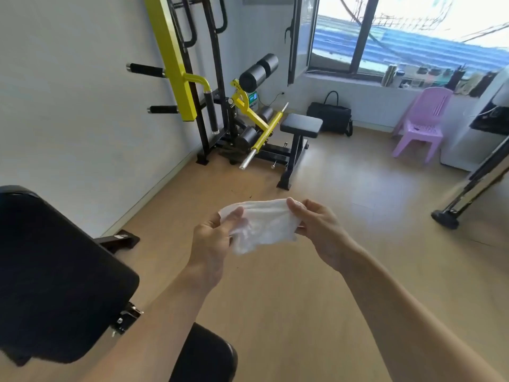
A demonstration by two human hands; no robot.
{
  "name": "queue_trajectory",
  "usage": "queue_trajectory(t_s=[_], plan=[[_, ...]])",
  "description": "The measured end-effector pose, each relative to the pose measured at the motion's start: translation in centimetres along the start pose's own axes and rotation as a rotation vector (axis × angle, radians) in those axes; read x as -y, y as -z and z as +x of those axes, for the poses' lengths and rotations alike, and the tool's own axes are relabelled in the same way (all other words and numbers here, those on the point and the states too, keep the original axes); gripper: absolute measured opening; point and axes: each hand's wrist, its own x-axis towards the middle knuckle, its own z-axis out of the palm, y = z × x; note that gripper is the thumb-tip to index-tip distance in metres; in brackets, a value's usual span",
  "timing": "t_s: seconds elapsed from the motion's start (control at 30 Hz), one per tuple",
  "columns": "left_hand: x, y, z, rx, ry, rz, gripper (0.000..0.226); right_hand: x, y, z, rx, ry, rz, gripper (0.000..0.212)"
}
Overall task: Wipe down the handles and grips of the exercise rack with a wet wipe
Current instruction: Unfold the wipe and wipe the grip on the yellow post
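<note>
A white wet wipe (263,224) is stretched between both hands over the wooden floor. My left hand (213,238) pinches its left end and my right hand (321,232) pinches its right end. The yellow and black exercise rack (176,67) stands against the left wall, well beyond my hands. Two black foam grips stick out to its left, an upper grip (146,70) and a lower grip (162,109). A vertical black grip (211,113) hangs below a yellow curved arm. Black looped handles (190,26) sit higher on the rack.
A black padded bench back (55,274) fills the lower left, close to my left arm. A small black seat (301,125) and black foam rollers (257,71) belong to the rack. A black bag (330,115), a pink plastic chair (421,125) and a slanted metal bar (473,186) stand farther off.
</note>
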Motion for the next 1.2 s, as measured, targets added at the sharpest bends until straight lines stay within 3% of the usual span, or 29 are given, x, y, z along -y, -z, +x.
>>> queue_trajectory(t_s=[0.27, 0.43, 0.63, 0.73, 0.8, 0.9, 0.97, 1.0, 1.1, 1.2], plan=[[0.6, -0.3, 5.7, -0.149, -0.012, 0.077, 0.033, 0.9, -1.0, 6.4, -0.024, -0.135, 0.139, 0.031], [-0.6, -0.9, 12.7, -0.221, -0.075, 0.117, 0.03, 1.9, -4.6, 13.4, -0.228, 0.025, -0.049, 0.038], [-3.7, -1.4, 23.1, -0.175, -0.151, 0.115, 0.019, 3.7, -10.4, 21.3, 0.114, -0.032, -0.005, 0.042], [-5.4, -1.3, 26.8, -0.164, -0.186, 0.136, 0.025, 3.6, -12.3, 25.8, 0.073, 0.142, -0.164, 0.019], [-6.6, -1.3, 28.7, -0.128, -0.171, 0.135, 0.035, 3.4, -13.5, 28.3, 0.078, 0.17, -0.281, 0.035], [-7.9, -1.0, 31.6, -0.012, -0.164, 0.158, 0.044, 3.6, -15.0, 32.0, 0.071, 0.267, -0.462, 0.018], [-8.5, -0.8, 33.8, 0.033, -0.191, 0.246, 0.045, 3.7, -15.1, 35.1, 0.001, 0.309, -0.529, 0.032], [-8.7, -0.6, 34.9, 0.032, -0.211, 0.309, 0.041, 4.0, -15.1, 36.6, -0.025, 0.264, -0.499, 0.033], [-10.0, -0.1, 38.5, -0.106, -0.241, 0.349, 0.018, 5.2, -14.8, 41.6, -0.112, 0.039, -0.078, 0.013], [-12.1, 0.3, 42.6, -0.2, -0.278, 0.4, 0.021, 7.1, -14.8, 46.6, -0.259, -0.121, 0.227, 0.006]])
